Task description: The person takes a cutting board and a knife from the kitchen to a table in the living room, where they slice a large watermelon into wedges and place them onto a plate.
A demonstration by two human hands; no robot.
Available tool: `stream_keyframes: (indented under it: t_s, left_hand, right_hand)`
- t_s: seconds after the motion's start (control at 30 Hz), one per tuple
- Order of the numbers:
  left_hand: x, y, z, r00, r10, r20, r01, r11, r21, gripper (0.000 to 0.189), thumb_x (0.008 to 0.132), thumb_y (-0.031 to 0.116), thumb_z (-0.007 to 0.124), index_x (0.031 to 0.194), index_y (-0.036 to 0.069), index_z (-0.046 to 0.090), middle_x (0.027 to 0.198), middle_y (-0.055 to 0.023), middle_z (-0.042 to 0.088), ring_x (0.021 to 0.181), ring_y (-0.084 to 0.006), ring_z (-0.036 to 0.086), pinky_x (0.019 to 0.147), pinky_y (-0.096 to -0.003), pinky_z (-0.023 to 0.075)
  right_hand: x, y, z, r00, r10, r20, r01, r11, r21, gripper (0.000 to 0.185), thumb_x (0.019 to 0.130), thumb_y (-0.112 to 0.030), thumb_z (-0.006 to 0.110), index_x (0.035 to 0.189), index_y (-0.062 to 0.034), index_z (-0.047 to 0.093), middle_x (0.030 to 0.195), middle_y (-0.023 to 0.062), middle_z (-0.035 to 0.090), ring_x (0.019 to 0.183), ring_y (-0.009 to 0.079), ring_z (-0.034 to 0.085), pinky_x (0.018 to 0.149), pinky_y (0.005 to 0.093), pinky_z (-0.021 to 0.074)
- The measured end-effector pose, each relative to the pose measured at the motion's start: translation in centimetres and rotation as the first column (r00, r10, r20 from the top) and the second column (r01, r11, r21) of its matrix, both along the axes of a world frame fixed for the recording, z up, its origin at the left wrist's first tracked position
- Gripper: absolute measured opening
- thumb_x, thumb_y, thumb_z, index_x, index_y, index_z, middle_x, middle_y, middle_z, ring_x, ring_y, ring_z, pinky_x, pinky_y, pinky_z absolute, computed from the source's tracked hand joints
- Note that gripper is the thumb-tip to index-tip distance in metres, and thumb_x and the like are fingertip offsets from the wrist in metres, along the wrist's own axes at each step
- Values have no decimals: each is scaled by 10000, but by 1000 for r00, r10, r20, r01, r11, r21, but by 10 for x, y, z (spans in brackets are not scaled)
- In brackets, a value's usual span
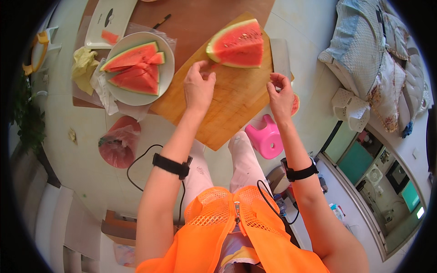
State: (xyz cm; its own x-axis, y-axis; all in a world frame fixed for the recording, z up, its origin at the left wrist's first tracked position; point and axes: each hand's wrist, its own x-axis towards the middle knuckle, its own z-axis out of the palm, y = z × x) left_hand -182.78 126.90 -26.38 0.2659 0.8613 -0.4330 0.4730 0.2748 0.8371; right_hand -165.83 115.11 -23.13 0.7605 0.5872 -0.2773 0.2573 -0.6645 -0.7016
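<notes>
A large wedge of watermelon (240,46) lies on the far part of a wooden cutting board (222,102). My left hand (199,87) is just below and left of the wedge, fingers bent and near a small red bit of melon; whether it holds that bit is unclear. Over the board's right edge hovers my right hand (280,95), its fingers curled, beside the wide metal blade of a cleaver (280,56); I cannot tell whether it holds anything. Several cut watermelon slices (136,70) rest on a round white plate (167,82) to the left.
Behind the plate, a white tray (94,32) bears a melon piece (110,37). Crumpled yellow cloth or paper (83,66) lies at the table's left. Below stand a lined red bin (128,128) and a pink stool (268,141). Another cut melon (295,104) shows behind my right wrist.
</notes>
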Motion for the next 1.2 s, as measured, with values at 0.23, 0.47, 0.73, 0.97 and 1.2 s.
stream_keyframes:
  t_s: [0.23, 0.47, 0.73, 0.97, 1.2]
  left_hand:
    - [41, -7, -8, 954, 297, -31, -298, 954, -20, 247, 732, 63, 676, 933, -9, 551, 803, -76, 652, 643, -139, 609, 636, -268, 491]
    - [5, -9, 32, 918, 343, 198, -339, 939, -54, 163, 758, 43, 665, 885, -13, 579, 766, -33, 629, 624, -71, 566, 588, -210, 473]
    - [-91, 149, 64, 921, 352, 168, -389, 858, 335, 157, 774, 65, 672, 897, -13, 616, 792, -43, 648, 691, -92, 602, 608, -214, 481]
    - [-136, 233, 11, 826, 200, -527, 52, 904, 424, 243, 740, 182, 702, 961, 90, 664, 744, -74, 660, 690, -207, 632, 672, -296, 492]
    - [-91, 164, 35, 956, -101, -276, 227, 850, 476, 214, 787, 111, 623, 998, 91, 648, 985, -76, 611, 890, -187, 575, 726, -306, 488]
  right_hand:
    - [17, -31, -7, 994, 34, -104, -34, 999, -1, 217, 779, -58, 579, 993, -19, 582, 863, 39, 593, 714, 110, 546, 684, 258, 464]
    - [20, -43, -7, 984, 119, -130, -118, 993, 16, 232, 791, -43, 573, 1020, -12, 567, 928, 63, 601, 765, 128, 565, 705, 257, 464]
    - [20, -46, 2, 984, 113, -139, -125, 989, -75, 232, 797, -22, 576, 1028, -15, 559, 938, 42, 595, 783, 118, 559, 724, 250, 456]
    - [-7, -34, -1, 963, 249, 98, -240, 966, -100, 224, 770, 37, 547, 988, -14, 556, 889, 68, 560, 739, 145, 550, 652, 256, 459]
    - [-85, 68, 3, 868, 491, -80, -480, 869, 118, 137, 793, -13, 577, 916, -62, 611, 869, 105, 589, 754, 286, 580, 653, 330, 477]
